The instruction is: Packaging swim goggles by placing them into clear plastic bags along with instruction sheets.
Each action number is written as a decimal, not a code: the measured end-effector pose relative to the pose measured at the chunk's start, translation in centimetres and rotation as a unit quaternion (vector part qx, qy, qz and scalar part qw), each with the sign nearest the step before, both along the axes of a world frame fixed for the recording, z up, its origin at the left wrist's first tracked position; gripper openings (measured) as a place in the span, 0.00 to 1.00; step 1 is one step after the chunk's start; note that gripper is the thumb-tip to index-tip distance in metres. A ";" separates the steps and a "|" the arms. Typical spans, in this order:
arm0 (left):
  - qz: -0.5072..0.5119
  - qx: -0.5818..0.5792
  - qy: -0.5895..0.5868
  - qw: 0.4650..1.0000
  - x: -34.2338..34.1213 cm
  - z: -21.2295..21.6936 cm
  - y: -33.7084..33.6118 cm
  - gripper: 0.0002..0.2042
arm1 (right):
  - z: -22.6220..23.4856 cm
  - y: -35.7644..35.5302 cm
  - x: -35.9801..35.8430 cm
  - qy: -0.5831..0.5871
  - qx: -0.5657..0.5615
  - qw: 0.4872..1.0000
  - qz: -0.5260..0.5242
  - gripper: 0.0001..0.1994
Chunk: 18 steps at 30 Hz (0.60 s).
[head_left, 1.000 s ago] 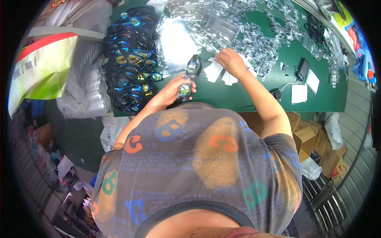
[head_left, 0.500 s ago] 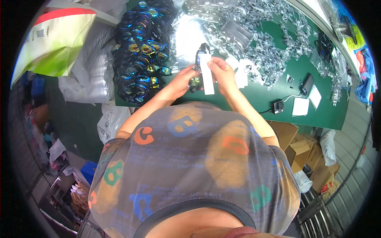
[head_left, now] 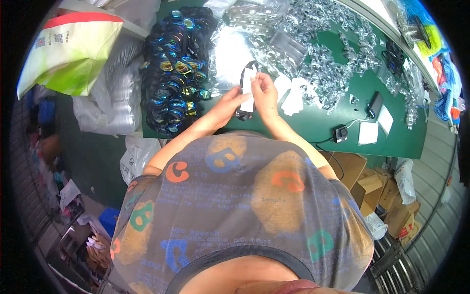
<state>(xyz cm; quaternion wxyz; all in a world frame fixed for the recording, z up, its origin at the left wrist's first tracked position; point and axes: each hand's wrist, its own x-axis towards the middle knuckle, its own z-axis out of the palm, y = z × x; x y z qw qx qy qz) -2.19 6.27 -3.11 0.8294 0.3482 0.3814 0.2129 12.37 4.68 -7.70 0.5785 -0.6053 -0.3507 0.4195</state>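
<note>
My left hand [head_left: 229, 104] is closed around a pair of dark swimming goggles [head_left: 242, 116], with its thumb over a white paper strip [head_left: 247, 98]. The strip lies lengthwise along the goggles and covers much of them; a black strap loop shows at the top. My right hand [head_left: 266, 94] pinches the strip's upper part between thumb and fingertips. To the left of my hands, many goggles with shiny blue and yellow lenses lie in a long pile [head_left: 177, 73]. More white paper strips [head_left: 293, 100] lie fanned out just right of my right hand.
Clear plastic pieces [head_left: 335, 63] are heaped over the back right of the green table [head_left: 313, 128]. Clear bags [head_left: 230, 46] lie behind my hands. A small black device [head_left: 340, 133] with a cable and white cards [head_left: 368, 133] sit at right. Cardboard boxes [head_left: 374, 188] stand below the table.
The paper strip has moved left over the goggles, and my left thumb has come onto it. The goggles' lens that showed before is now mostly covered.
</note>
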 end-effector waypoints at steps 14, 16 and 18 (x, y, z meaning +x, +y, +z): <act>-0.014 -0.104 -0.099 0.990 -3.8 5.5 3.7 0.19 | 1.8 -0.3 2.1 0.520 -0.105 0.803 0.270 0.21; 0.010 -0.082 -0.085 0.993 -4.2 5.9 4.6 0.17 | 3.2 -0.8 3.0 0.484 -0.180 0.797 0.313 0.18; 0.026 -0.050 -0.070 0.996 -5.6 3.4 5.3 0.20 | 5.8 -0.5 5.2 0.520 -0.159 0.782 0.304 0.17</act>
